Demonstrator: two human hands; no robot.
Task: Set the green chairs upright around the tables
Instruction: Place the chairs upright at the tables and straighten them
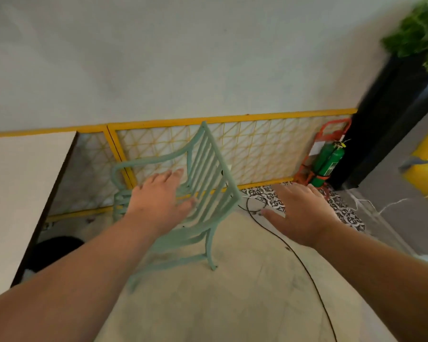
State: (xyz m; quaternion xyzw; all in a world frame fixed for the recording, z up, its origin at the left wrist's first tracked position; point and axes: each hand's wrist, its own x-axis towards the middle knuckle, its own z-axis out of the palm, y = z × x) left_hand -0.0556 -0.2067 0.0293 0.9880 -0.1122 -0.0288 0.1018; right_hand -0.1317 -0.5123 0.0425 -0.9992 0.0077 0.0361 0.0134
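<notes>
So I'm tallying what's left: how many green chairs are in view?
1. The green chair stands on its legs beside the white table, by the left hand. Others may be out of view.

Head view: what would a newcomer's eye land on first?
The green slatted chair in the centre, standing on its legs beside the white table at left. Both hands are open: the left hand in front of the chair's back, the right hand over the floor to its right. A green fire extinguisher stands by the wall.
</notes>
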